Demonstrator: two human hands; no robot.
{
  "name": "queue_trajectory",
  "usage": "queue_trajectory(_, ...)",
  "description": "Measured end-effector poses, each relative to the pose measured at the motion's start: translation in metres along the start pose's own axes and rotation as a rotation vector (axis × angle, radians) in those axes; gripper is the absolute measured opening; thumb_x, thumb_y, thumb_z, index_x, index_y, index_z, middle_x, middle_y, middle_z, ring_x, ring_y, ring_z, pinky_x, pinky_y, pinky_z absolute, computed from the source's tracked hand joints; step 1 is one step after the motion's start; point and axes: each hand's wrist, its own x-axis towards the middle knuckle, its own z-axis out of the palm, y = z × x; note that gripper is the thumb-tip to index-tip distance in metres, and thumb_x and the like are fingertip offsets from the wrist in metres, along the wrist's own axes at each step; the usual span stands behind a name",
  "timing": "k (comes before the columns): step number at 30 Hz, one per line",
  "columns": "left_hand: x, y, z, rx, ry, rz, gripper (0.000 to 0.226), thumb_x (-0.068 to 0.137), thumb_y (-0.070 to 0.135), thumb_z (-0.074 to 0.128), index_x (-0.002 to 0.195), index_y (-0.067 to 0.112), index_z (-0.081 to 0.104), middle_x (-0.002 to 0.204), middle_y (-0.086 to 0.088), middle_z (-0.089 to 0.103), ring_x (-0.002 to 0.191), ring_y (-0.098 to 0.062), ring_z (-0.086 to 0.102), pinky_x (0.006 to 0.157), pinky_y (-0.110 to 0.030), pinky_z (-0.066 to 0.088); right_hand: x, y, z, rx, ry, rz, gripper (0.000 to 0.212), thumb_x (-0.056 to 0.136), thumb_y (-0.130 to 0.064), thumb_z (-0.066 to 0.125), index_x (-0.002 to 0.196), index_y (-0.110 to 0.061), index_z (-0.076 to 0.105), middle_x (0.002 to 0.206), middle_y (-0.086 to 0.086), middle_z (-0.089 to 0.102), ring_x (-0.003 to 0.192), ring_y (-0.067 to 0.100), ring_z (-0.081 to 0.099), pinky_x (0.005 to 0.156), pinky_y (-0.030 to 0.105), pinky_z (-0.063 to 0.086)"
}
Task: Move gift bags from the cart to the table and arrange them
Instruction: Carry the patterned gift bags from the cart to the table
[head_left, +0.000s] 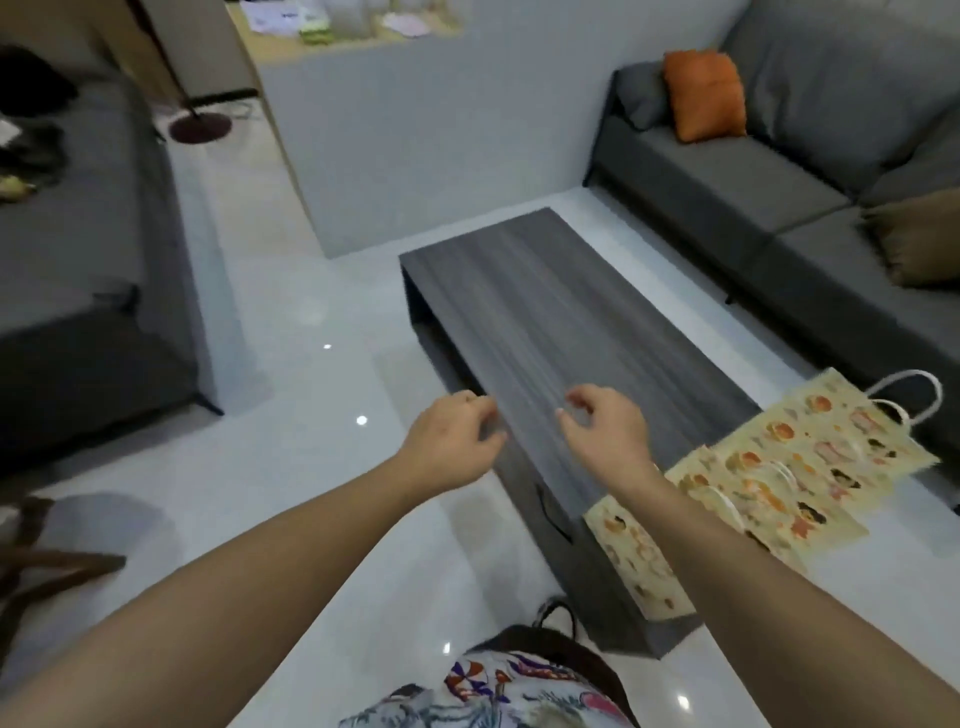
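Gift bags (789, 467) lie flat on table (571, 312), 4 o'clock end. Left hand (452, 441), right hand (605, 431) loosely curled, empty. Cart unseen; remainder unknown.

A: Quick tally, what have we got? Gift bags (789, 467) first.

B: I make it three cream printed ones lying flat and overlapping at the near right end of the tabletop (561, 312), though the overlap makes the count shaky.

A: Tabletops?

B: One, dark wood grain.

A: Hands?

B: Two, a left hand (452, 441) and a right hand (602, 431).

A: Seating?

B: Two grey sofas, left sofa (88, 249) and right sofa (779, 171). One orange cushion (704, 96), one brown cushion (919, 244).
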Motion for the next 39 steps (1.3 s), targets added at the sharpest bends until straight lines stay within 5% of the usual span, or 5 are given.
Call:
queue_trajectory(8,-0.204,-0.198,-0.099,-0.037,0.341,-0.514,0.031,0.097,0.038,0.055,0.124,0.023,0.062,0.121,0.003,0.060,0.113,-0.019,0.055,0.091,-0.032,0.046,-0.072,-0.242,0.156,-0.015,-0.331,-0.494,0.033,0.093,-0.033,0.064,0.124,-0.022,0.066,0.117,-0.002,0.067,0.111,0.019,0.060,0.095,0.033,0.047)
queue_trajectory(16,-0.400,-0.307,-0.132,-0.110,0.600,-0.990,0.030,0.097,0.036,0.057,0.123,0.022,0.064,0.121,0.002,0.061,0.113,-0.019,0.057,0.093,-0.037,0.051,-0.181,-0.418,0.279,-0.073,-0.647,-0.923,0.035,0.096,-0.034,0.063,0.129,-0.024,0.063,0.123,-0.004,0.065,0.114,0.016,0.058,0.099,0.031,0.048)
queue_trajectory(23,-0.557,-0.372,-0.148,-0.158,0.791,-1.401,0.020,0.090,0.031,0.059,0.105,0.022,0.067,0.105,-0.004,0.064,0.104,-0.028,0.061,0.085,-0.036,0.050,-0.286,-0.573,0.388,-0.126,-0.907,-1.357,0.031,0.090,-0.031,0.066,0.117,-0.018,0.070,0.108,-0.001,0.070,0.102,0.019,0.064,0.081,0.026,0.046)
queue_trajectory(31,-0.680,-0.403,-0.190,-0.204,0.877,-1.794,0.038,0.098,0.037,0.055,0.131,0.019,0.058,0.130,-0.006,0.057,0.120,-0.026,0.053,0.097,-0.036,0.046,-0.401,-0.706,0.458,-0.063,-1.159,-1.632,0.035,0.092,-0.032,0.064,0.124,-0.019,0.067,0.119,0.000,0.068,0.112,0.018,0.061,0.096,0.036,0.050)
queue_trajectory(39,-0.770,-0.398,-0.191,-0.123,0.907,-1.989,0.040,0.098,0.038,0.053,0.133,0.020,0.055,0.131,-0.004,0.054,0.121,-0.026,0.049,0.096,-0.038,0.046,-0.532,-0.752,0.493,-0.060,-1.355,-1.799,0.036,0.095,-0.035,0.062,0.129,-0.022,0.062,0.123,0.000,0.065,0.114,0.016,0.059,0.096,0.032,0.049)
